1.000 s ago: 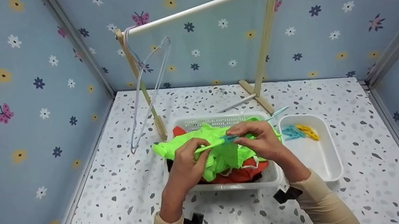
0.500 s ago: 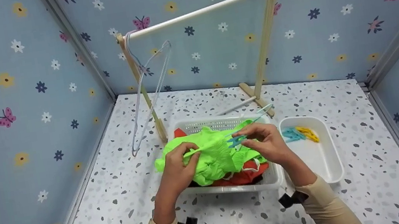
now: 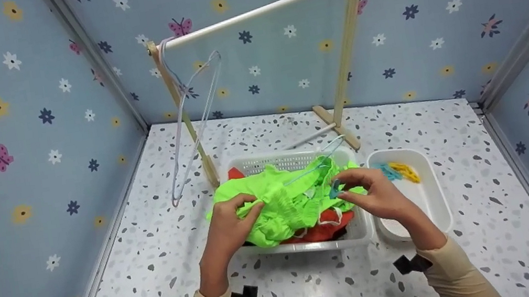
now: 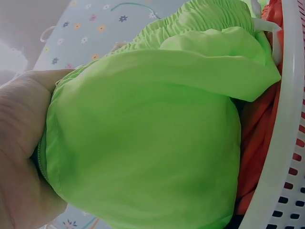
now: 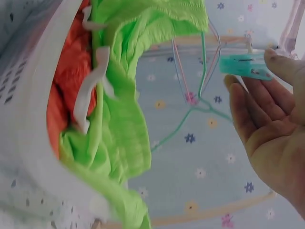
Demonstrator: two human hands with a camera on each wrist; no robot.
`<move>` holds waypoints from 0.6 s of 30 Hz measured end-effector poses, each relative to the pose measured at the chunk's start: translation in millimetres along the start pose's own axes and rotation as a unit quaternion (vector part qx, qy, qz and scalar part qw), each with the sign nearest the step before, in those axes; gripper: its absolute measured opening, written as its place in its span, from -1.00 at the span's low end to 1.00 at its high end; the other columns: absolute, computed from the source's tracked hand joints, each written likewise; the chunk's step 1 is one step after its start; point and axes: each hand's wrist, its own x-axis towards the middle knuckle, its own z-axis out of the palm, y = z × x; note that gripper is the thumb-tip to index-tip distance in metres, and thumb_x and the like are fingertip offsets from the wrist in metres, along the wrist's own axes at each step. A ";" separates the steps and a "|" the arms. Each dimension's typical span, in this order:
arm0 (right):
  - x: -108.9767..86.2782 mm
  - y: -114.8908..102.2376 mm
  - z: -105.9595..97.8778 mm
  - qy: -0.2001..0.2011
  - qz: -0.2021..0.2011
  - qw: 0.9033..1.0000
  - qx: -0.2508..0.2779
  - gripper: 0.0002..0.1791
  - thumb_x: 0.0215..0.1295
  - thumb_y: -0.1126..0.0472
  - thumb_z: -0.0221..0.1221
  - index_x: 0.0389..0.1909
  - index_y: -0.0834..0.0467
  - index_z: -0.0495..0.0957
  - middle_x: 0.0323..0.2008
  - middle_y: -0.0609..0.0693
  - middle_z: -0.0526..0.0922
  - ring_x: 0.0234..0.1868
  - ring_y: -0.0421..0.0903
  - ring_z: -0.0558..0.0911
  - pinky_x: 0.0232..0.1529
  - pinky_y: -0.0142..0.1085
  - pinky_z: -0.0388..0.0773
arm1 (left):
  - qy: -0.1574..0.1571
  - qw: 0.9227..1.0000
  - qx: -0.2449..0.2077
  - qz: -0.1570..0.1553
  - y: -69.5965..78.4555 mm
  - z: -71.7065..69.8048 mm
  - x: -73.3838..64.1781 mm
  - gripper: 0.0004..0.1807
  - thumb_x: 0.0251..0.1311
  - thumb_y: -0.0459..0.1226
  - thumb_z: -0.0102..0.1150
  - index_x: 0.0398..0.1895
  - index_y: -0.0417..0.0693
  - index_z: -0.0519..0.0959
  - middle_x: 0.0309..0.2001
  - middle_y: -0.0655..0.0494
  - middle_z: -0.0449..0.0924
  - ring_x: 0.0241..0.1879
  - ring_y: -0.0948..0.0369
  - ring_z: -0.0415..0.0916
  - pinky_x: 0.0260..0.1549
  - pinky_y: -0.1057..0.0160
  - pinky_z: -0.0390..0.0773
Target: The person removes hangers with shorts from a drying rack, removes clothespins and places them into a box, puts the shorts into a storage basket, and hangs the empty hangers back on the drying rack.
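Bright green shorts (image 3: 278,204) with a gathered waistband lie bunched over the white basket (image 3: 307,249). My left hand (image 3: 226,226) pinches an edge of them between thumb and fingers, and in the left wrist view the green cloth (image 4: 143,133) spreads out from that hand. A thin teal hanger (image 3: 305,170) overlaps the shorts, its hook pointing to the back right. To the right of the waistband, my right hand (image 3: 380,195) pinches a teal clothespin (image 5: 243,66) between thumb and fingertips, apart from the cloth. Red-orange clothing (image 3: 324,229) shows beneath.
A small white tray (image 3: 440,195) at right holds teal clothespins (image 3: 388,171) and yellow clothespins (image 3: 405,172). Behind the basket stands a drying rack (image 3: 264,10) with pale wire hangers (image 3: 179,114) at its left end. Flower-patterned walls (image 3: 281,87) enclose the speckled table (image 3: 156,272).
My right hand has drawn the clothespin right, away from the shorts' waistband. My left hand has shifted left, still pinching the cloth. The teal hanger's hook has moved left.
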 end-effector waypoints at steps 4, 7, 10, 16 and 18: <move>-7.6 9.6 -12.7 0.020 0.039 0.999 -0.028 -0.71 0.23 0.50 0.22 -0.01 0.40 0.55 -0.16 0.25 0.66 -0.12 0.19 0.65 -0.09 -0.28 0.56 | 0.001 1.000 0.009 -0.006 -1.1 -0.8 -0.5 -0.88 0.18 -0.23 0.36 -0.32 -0.11 0.69 -0.36 0.13 0.69 -0.39 0.30 0.59 -0.35 0.23 0.57; -11.9 16.7 -21.8 0.043 0.051 0.996 -0.052 -0.68 0.22 0.50 0.23 0.01 0.42 0.55 -0.17 0.27 0.67 -0.14 0.21 0.65 -0.11 -0.36 0.54 | 0.004 1.000 0.013 -0.008 -1.7 -1.5 -0.8 -0.89 0.17 -0.23 0.36 -0.33 -0.08 0.69 -0.38 0.15 0.68 -0.45 0.32 0.55 -0.38 0.23 0.55; -15.7 22.7 -30.2 0.060 0.062 0.994 -0.071 -0.65 0.22 0.50 0.23 0.04 0.44 0.54 -0.17 0.28 0.67 -0.16 0.16 0.66 -0.13 -0.39 0.54 | 0.008 1.000 0.016 -0.008 -2.8 -1.6 -1.6 -0.90 0.17 -0.23 0.37 -0.34 -0.06 0.69 -0.40 0.17 0.67 -0.49 0.33 0.52 -0.41 0.24 0.54; -21.1 32.1 -45.3 0.092 0.110 0.986 -0.081 -0.64 0.23 0.48 0.24 0.04 0.46 0.48 -0.18 0.28 0.64 -0.18 0.00 0.64 -0.18 -0.40 0.54 | 0.015 0.999 0.026 -0.013 -7.7 -0.5 -4.0 -0.89 0.17 -0.20 0.37 -0.36 -0.04 0.68 -0.44 0.20 0.65 -0.54 0.34 0.43 -0.45 0.26 0.50; -22.6 37.4 -50.3 0.099 0.123 0.984 -0.079 -0.65 0.23 0.47 0.25 0.02 0.47 0.46 -0.19 0.29 0.63 -0.20 -0.03 0.63 -0.21 -0.40 0.54 | 0.017 0.999 0.026 -0.016 -8.8 -0.4 -5.2 -0.88 0.17 -0.19 0.37 -0.36 -0.04 0.68 -0.45 0.21 0.64 -0.56 0.33 0.39 -0.47 0.26 0.48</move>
